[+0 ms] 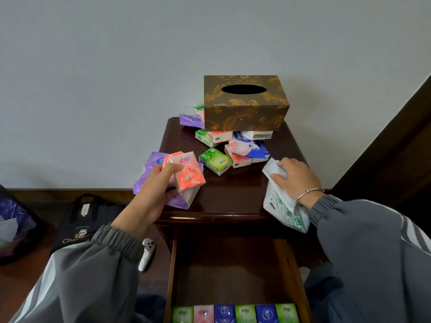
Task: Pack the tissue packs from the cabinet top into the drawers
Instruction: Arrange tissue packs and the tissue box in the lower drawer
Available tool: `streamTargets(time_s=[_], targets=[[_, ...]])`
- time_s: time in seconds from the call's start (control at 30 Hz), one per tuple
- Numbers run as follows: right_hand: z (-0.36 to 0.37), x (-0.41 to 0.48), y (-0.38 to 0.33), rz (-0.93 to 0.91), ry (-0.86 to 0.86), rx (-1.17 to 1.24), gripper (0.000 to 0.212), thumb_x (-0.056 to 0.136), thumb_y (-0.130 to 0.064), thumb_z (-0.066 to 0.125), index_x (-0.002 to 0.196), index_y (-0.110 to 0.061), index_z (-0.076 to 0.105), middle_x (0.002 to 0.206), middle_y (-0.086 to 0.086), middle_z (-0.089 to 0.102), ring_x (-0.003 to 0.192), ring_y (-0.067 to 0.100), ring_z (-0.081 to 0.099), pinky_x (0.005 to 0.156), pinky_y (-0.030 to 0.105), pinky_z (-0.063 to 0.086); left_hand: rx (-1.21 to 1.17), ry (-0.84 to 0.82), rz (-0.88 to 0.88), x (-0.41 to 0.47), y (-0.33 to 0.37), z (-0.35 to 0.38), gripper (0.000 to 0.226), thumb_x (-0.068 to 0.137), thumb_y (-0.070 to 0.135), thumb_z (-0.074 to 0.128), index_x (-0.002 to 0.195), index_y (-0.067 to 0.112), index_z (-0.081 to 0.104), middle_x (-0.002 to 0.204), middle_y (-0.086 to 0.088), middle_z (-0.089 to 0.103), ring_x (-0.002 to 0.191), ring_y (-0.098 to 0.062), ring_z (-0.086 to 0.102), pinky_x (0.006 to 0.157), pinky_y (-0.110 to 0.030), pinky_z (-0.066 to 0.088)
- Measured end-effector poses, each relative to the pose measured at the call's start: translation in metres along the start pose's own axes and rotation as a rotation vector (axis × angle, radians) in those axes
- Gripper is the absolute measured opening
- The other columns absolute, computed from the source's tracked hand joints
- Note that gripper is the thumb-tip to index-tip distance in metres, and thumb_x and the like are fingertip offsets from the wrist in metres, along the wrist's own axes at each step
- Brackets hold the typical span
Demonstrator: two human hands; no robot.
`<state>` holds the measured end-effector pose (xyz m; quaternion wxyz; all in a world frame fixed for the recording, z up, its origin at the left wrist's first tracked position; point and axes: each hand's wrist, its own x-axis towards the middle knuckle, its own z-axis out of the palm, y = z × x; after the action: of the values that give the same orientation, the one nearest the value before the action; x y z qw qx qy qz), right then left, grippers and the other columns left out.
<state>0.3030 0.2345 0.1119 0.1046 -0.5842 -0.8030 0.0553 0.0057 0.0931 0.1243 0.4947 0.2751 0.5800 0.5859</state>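
Observation:
My left hand [152,190] grips a pink tissue pack [189,173] on top of a purple pack [149,166] at the left front of the dark wooden cabinet top [228,192]. My right hand [296,178] holds a white-and-green tissue pack [283,206] at the right front edge. A pile of several small packs, among them a green pack [215,160] and a blue-and-white pack [249,146], lies mid-top under and around a brown-gold tissue box [245,106]. Below, the open drawer [231,276] holds a row of several packs [235,313] at its near end.
A white controller [147,254] and a black tote bag [86,220] lie on the floor left of the cabinet. A dark bag [14,227] sits at the far left. A dark door frame [396,136] rises at the right. The wall stands behind the cabinet.

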Motion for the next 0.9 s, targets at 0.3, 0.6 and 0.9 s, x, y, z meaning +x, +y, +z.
streamTargets(time_s=[0.3, 0.6, 0.9], targets=[[-0.012, 0.031, -0.031, 0.048, 0.075, 0.067, 0.073, 0.074, -0.065, 0.058, 0.129, -0.018, 0.046, 0.126, 0.007, 0.058, 0.115, 0.031, 0.051, 0.092, 0.044, 0.041, 0.042, 0.014, 0.004, 0.002, -0.003, 0.0, 0.033, 0.076, 0.036, 0.062, 0.109, 0.031, 0.063, 0.097, 0.006, 0.076, 0.089, -0.008, 0.072, 0.06, -0.017, 0.054], [0.016, 0.041, -0.075, 0.331, 0.049, 0.256, 0.107, 0.048, -0.086, 0.059, 0.125, -0.013, 0.041, 0.129, 0.009, 0.048, 0.123, 0.029, 0.042, 0.1, 0.049, 0.033, 0.052, 0.035, 0.004, 0.004, -0.007, 0.001, 0.036, 0.08, 0.034, 0.062, 0.115, 0.026, 0.059, 0.103, 0.003, 0.075, 0.087, -0.008, 0.072, 0.06, -0.018, 0.055], [0.015, 0.046, -0.067, 0.338, 0.071, 0.253, 0.073, 0.069, -0.065, 0.065, 0.117, -0.014, 0.047, 0.122, 0.009, 0.054, 0.118, 0.03, 0.046, 0.097, 0.046, 0.032, 0.045, 0.033, 0.01, 0.005, -0.007, 0.001, 0.036, 0.086, 0.027, 0.06, 0.121, 0.021, 0.059, 0.1, 0.003, 0.076, 0.086, -0.008, 0.073, 0.06, -0.017, 0.054]])
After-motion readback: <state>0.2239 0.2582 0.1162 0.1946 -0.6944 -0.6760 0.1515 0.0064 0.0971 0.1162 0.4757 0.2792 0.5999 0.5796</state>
